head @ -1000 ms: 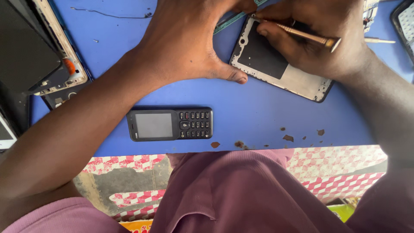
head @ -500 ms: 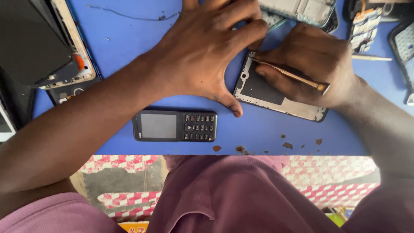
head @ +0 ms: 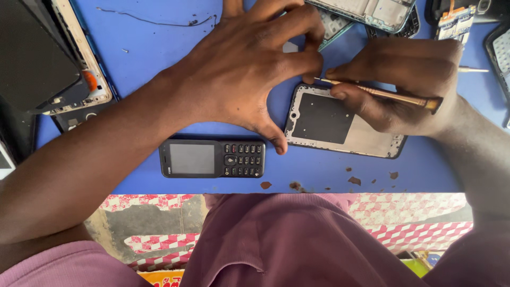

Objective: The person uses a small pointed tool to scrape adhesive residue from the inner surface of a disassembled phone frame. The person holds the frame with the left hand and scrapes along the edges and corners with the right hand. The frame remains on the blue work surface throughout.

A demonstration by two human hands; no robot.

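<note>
My left hand (head: 249, 69) lies spread on the blue bench (head: 149, 53), fingers apart and clamped on nothing; the thumb tip presses the bench at the near left corner of the opened phone frame (head: 340, 122), and the fingertips reach its far left corner. The frame lies flat, back side up, dark panel inside a pale rim, long axis running left to right, near the bench's front edge. My right hand (head: 404, 79) rests over the frame's far right part, grip closed on a thin brass-coloured tool (head: 382, 93), held like a pen; its tip meets the frame's far edge just beside my left fingertips. A small black keypad phone (head: 212, 158) lies face up on the bench, left of the frame and just beside my left thumb, not touched. Brown crumbs (head: 353, 180) are scattered along the front edge. Far left: a stack of dismantled screens (head: 58, 69). Far edge: more phone shells (head: 372, 11), partly cut off. A thin dark wire (head: 154, 20) lies beyond my left wrist.
</note>
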